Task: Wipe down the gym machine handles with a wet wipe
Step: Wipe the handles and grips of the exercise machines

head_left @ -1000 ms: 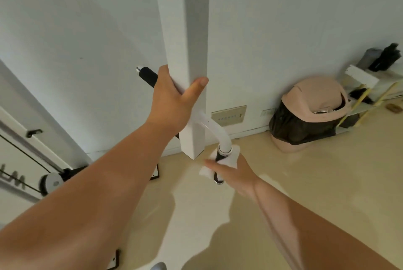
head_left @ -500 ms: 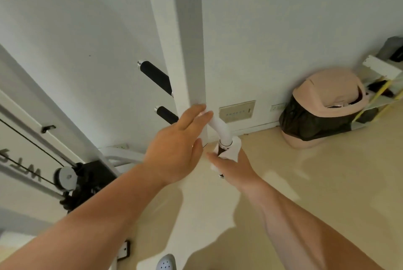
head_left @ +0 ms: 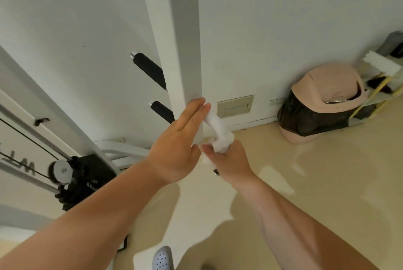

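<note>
A white square machine post point(head_left: 185, 56) stands in front of me. A curved white handle bar point(head_left: 214, 124) comes off its lower end. My right hand point(head_left: 231, 160) is closed around that bar's grip with the white wet wipe point(head_left: 223, 144) wrapped over it; only the grip's metal end cap point(head_left: 216, 172) shows below my hand. My left hand point(head_left: 178, 145) lies flat against the post's lower part, fingers straight and together, holding nothing. Two black foam handles point(head_left: 150, 70) point(head_left: 162, 111) stick out to the left of the post.
A pink swing-lid bin point(head_left: 327, 93) with a black liner stands by the wall at right, beside a low rack point(head_left: 379, 86). Cable pulley point(head_left: 62, 170) and black machine base lie at lower left. A wall plate point(head_left: 235, 106) sits behind the bar. My shoe point(head_left: 162, 258) shows below.
My left hand let go of the post higher up and dropped to its lower part, now lying flat. My right hand has moved a little up the grip with the wipe.
</note>
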